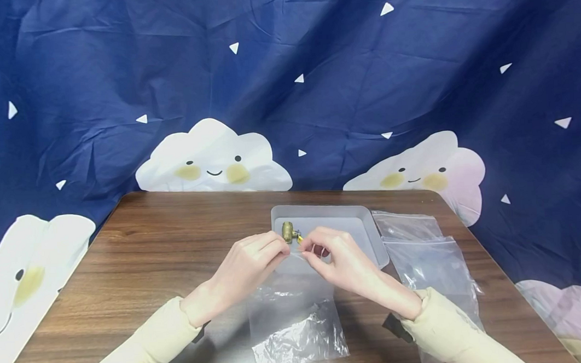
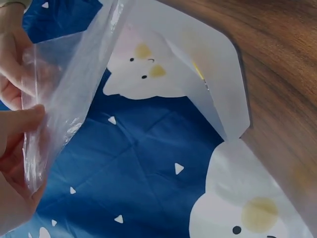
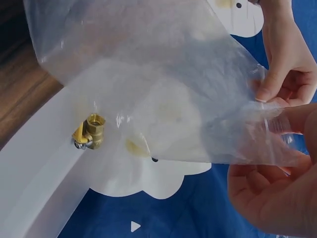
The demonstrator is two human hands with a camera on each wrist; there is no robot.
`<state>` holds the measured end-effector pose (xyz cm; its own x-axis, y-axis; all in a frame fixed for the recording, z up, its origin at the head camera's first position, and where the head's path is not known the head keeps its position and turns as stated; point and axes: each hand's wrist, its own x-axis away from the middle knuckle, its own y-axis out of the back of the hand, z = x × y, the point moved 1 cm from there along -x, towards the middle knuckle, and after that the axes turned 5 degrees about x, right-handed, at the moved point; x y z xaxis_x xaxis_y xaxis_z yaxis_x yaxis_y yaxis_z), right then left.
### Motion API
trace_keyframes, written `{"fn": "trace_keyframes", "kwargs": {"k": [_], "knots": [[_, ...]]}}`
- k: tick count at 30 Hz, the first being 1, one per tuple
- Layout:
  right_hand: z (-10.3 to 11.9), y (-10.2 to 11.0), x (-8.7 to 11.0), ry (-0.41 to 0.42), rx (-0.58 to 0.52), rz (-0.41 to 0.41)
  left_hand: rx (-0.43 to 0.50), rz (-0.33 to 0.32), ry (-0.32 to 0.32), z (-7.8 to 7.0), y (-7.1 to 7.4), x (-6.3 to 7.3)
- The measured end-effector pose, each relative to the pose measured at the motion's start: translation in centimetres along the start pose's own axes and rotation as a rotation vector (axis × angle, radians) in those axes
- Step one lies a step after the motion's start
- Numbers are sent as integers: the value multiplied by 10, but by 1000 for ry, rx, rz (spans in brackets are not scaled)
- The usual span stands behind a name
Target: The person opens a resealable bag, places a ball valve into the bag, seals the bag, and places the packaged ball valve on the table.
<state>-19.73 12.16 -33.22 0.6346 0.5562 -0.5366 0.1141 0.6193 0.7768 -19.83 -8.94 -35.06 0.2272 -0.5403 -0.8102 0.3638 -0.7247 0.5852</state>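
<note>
A clear plastic zip bag (image 1: 298, 323) hangs between the two hands, its lower part crinkled and shiny above the table. Its top edge is pinched on one side by the left hand (image 1: 245, 263) and on the other by the right hand (image 1: 341, 255). In the right wrist view, thumbs and fingers of both hands meet close together at the bag's mouth. Just beyond the fingertips, a brass valve (image 1: 287, 232) with a yellow handle (image 3: 79, 133) lies in a grey tray (image 1: 321, 208). Through the film, nothing shows inside the bag.
More clear zip bags (image 1: 430, 262) lie overlapping on the right side of the brown wooden table (image 1: 175, 231), beside the tray. Behind the table hangs a dark blue cloth (image 1: 315, 92) printed with smiling clouds and small white triangles.
</note>
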Motion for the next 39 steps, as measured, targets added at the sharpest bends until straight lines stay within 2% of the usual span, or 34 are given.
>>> {"fn": "trace_keyframes", "kwargs": {"k": [3,7,12,14,18,20,22,27,37,39], "knots": [[0,-3,-1,10,-14,-1,-4,-9,-25,0,-1,1],[0,-3,-2,-25,-37,10,-13,-7,-57,-1,-1,3],[-3,-2,-4,-75,-27,-15,-9,-2,-62,-4,-2,3],[-4,-2,-4,-89,-22,-24,-8,4,-46,-4,0,3],[-4,1,-5,-97,-17,-25,17,7,35,-2,3,2],[-4,2,-5,-86,-3,-18,35,10,74,0,5,2],[-4,2,-4,-62,11,9,38,15,81,1,5,2],[0,-1,-3,19,44,93,14,49,30,0,2,3],[-4,-3,-7,0,29,7,-10,14,-52,-1,0,3],[-5,-2,-8,-6,32,4,1,24,-45,-1,1,2]]}}
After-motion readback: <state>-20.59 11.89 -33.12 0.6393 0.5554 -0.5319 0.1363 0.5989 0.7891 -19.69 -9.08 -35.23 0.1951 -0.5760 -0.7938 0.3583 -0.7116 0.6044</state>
